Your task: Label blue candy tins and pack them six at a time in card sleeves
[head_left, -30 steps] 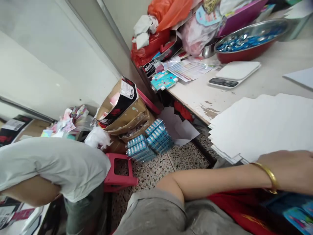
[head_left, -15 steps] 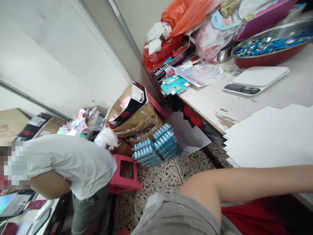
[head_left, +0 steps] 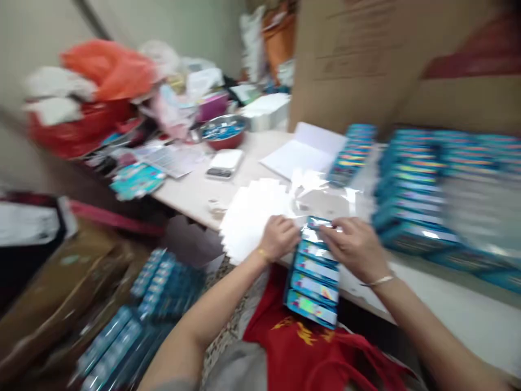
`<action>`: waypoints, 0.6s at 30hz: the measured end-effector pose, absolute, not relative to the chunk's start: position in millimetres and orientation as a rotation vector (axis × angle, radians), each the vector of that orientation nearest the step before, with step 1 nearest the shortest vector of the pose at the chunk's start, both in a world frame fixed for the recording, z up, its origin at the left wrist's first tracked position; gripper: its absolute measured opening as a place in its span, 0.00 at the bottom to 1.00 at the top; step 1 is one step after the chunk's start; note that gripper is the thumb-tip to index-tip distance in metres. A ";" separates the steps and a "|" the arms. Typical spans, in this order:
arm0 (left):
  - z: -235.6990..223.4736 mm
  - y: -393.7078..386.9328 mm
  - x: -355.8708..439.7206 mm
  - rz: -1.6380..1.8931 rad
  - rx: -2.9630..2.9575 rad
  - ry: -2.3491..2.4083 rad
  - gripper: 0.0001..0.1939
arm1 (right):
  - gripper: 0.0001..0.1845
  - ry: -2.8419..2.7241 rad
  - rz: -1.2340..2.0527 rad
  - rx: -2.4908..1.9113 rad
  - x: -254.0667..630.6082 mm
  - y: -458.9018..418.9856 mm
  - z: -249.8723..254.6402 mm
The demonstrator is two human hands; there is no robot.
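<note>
Your left hand (head_left: pixel 280 237) is curled at the far left corner of a pack of blue boxes (head_left: pixel 312 282); your right hand (head_left: pixel 357 245), fingers bent near the thumb, is at its far right corner. Blur hides whether either truly grips it. Pack sits over red cloth (head_left: pixel 287 347) on your lap. On the table (head_left: pixel 189 196): white sheets (head_left: pixel 256 217) left, stacked blue boxes (head_left: pixel 419 201) right, white scale (head_left: pixel 226 158) and red bowl (head_left: pixel 225 143) farther off.
</note>
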State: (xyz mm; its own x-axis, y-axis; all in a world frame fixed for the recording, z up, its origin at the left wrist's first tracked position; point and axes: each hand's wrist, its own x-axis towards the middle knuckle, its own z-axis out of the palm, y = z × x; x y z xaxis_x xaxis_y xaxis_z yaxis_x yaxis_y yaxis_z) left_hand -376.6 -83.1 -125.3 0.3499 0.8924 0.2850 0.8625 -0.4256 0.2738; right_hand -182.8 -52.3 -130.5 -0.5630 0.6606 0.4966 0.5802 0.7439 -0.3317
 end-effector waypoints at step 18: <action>-129.4 -64.3 -382.8 0.941 2.635 1.470 0.07 | 0.13 -2.163 -0.103 -1.527 -157.5 -75.0 -151.1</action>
